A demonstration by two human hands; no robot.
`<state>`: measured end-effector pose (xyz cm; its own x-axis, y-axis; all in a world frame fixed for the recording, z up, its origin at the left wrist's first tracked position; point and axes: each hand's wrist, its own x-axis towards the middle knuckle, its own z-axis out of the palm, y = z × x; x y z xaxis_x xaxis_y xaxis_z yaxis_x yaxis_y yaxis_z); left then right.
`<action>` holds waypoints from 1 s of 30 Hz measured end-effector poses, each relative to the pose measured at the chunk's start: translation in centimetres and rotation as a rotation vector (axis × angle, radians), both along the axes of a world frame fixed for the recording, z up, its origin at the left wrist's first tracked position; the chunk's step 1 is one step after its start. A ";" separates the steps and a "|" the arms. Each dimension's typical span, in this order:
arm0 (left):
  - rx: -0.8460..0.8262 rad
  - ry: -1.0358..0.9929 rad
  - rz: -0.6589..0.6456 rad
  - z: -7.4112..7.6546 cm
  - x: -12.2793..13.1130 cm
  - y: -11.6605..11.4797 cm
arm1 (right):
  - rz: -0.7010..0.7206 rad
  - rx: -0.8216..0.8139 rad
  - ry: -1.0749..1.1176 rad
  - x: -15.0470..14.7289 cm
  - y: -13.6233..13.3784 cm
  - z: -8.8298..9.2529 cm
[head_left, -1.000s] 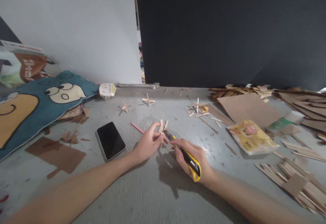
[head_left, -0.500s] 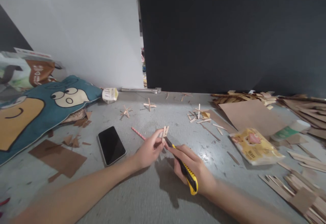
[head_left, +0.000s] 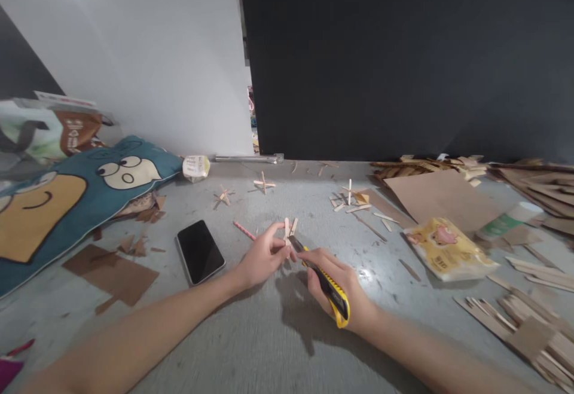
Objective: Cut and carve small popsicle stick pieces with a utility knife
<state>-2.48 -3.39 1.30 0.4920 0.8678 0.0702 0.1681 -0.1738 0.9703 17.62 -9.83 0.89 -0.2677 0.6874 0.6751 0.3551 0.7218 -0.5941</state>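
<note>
Between the thumb and fingers of my left hand (head_left: 264, 256) are pale wooden craft sticks (head_left: 287, 231), their upper ends spread apart in a V. My right hand (head_left: 338, 283) is wrapped round a yellow and black utility knife (head_left: 332, 291). The knife's tip lies against the sticks where they meet, close to my left fingertips; the exact contact is too small to make out. Behind my left hand lies a pink-and-white striped stick (head_left: 243, 230). A black-screened phone (head_left: 200, 252) rests to the left of that hand.
Small crossed-stick pieces (head_left: 264, 183) stand farther back. A yellow packet (head_left: 448, 249), a green-and-white bottle (head_left: 510, 220) and bundled sticks (head_left: 529, 334) lie at right. Cardboard scraps (head_left: 112, 274) and a blue cartoon cushion (head_left: 85, 197) are at left. A dark panel (head_left: 403, 59) rises behind.
The craft sticks have turned in my left hand, and their upper ends are spread wider. The knife stays at the sticks in my right hand. The view has shifted slightly.
</note>
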 end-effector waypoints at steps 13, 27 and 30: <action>0.053 0.017 -0.029 0.0 -0.2 0.3 | -0.060 -0.152 0.065 0.0 0.0 -0.3; 0.009 -0.025 -0.022 -0.1 -0.2 0.5 | 0.032 -0.520 0.334 0.9 0.9 -0.5; 0.003 -0.017 -0.014 -0.2 -0.3 0.6 | 0.043 -0.546 0.369 0.9 1.1 -0.6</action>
<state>-2.78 -2.82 1.12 0.5026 0.8607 0.0812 0.1492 -0.1788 0.9725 18.52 -8.69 0.27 -0.1203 0.9509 0.2853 0.0356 0.2913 -0.9560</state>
